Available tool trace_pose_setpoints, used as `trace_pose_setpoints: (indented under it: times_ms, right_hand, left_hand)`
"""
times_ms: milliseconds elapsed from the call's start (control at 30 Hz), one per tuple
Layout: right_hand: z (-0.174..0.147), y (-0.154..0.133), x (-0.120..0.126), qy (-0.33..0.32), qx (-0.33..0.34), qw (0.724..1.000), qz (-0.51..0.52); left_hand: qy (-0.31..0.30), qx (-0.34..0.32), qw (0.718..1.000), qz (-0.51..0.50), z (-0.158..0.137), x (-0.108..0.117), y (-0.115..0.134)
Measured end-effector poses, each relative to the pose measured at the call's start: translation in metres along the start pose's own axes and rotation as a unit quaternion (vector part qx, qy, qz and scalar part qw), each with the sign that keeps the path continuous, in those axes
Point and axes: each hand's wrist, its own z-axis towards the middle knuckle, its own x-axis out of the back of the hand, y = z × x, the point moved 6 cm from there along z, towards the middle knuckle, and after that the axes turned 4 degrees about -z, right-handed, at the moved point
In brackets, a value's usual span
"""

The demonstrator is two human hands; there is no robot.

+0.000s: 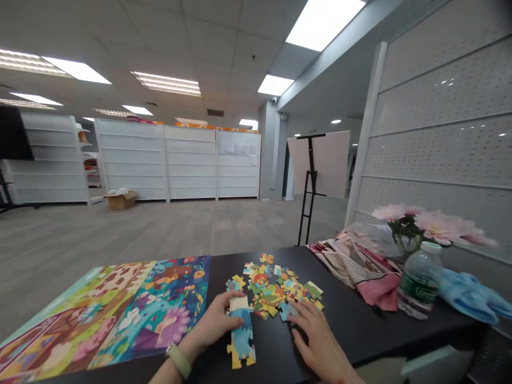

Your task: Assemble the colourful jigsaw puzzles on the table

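From where I stand, taking twelve as straight ahead of the person, the left hand (222, 316) grips a joined jigsaw strip (242, 344) near six o'clock, thumb over its blue face. The right hand (314, 333), at four, rests its fingertips on a light-blue jigsaw piece (285, 311); whether they grip it, I can't tell. Loose jigsaw pieces (266, 293) crowd twelve, an illustrated sheet (160, 306) covers nine, and a green-labelled bottle (420, 285) stands at three.
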Motion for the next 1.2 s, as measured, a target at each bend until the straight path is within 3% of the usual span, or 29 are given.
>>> trace_pose_setpoints:
  times_ms: [233,400,700,1200]
  right_hand:
    - [-0.017,-0.039,0.005,-0.037,0.059,0.997,-0.029]
    - [-0.025,-0.044,0.01,-0.027,0.068,0.997,-0.034]
    - [-0.028,-0.038,0.005,-0.023,0.032,0.999,-0.034]
    - [-0.043,-0.07,0.011,-0.128,0.127,0.983,0.02]
  left_hand:
    - [0.026,-0.065,0.975,0.211,-0.03,-0.01,0.016]
    - [0.043,-0.122,0.941,0.313,-0.041,-0.017,0.034]
    - [0.018,-0.139,0.895,0.423,-0.094,-0.043,0.03]
    - [0.02,-0.152,0.866,0.477,-0.09,-0.045,0.032]
